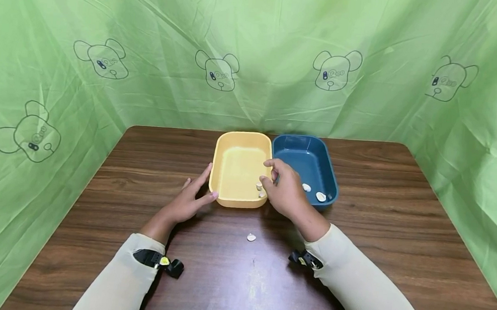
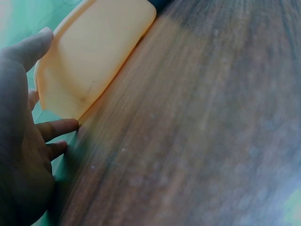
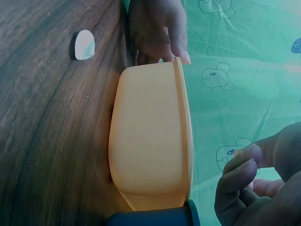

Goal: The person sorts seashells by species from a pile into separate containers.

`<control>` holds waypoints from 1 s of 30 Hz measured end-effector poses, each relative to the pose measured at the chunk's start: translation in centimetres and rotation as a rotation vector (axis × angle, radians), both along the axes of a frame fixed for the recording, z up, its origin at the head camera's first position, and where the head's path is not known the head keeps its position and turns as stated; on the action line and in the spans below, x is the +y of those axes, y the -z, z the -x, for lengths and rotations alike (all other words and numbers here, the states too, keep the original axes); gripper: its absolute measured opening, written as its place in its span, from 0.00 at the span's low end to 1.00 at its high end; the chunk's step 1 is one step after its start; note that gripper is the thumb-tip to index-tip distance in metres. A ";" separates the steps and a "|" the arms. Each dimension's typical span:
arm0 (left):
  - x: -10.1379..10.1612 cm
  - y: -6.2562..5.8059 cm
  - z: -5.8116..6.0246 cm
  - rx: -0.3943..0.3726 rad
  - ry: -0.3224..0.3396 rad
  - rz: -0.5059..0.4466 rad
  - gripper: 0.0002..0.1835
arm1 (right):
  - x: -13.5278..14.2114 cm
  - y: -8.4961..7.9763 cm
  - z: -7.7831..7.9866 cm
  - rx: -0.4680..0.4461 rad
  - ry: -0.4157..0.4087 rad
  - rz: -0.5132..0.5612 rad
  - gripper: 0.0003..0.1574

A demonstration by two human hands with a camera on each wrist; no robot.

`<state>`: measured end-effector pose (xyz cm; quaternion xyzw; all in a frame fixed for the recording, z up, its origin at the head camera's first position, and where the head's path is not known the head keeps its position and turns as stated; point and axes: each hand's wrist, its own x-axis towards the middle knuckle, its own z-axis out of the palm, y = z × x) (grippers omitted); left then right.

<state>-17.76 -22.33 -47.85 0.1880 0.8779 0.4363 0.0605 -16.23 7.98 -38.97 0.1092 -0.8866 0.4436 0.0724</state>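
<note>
A yellow tray (image 1: 237,203) stands on the table, with small whitish shells (image 1: 259,186) in its near right corner. My left hand (image 1: 187,201) rests against the tray's left side, fingers extended along the wall and thumb at the near corner of the rim. Over the tray's right rim hovers my right hand (image 1: 287,191), thumb and index finger apart, other fingers loosely curled; I see nothing between them. A white shell (image 1: 251,237) lies on the table in front of the yellow tray; the right wrist view shows this shell (image 3: 85,45) too.
Touching the yellow tray on its right is a blue tray (image 1: 329,170), holding a white shell (image 1: 306,187) and another shell (image 1: 321,197) near its front. Green curtains (image 1: 253,100) with bear drawings hang behind and beside the wooden table (image 1: 384,188).
</note>
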 end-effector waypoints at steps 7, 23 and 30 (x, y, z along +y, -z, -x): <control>0.0 0.0 0.1 0.005 0.001 0.002 0.49 | 0.3 0.0 -0.6 0.000 -0.006 0.004 0.21; 0.0 0.0 0.1 0.012 0.003 0.003 0.49 | 1.1 -0.3 -2.2 -0.151 -0.202 0.190 0.19; 0.0 -0.1 0.1 0.000 -0.001 0.003 0.48 | 1.6 -0.1 -3.1 -0.146 -0.278 0.164 0.19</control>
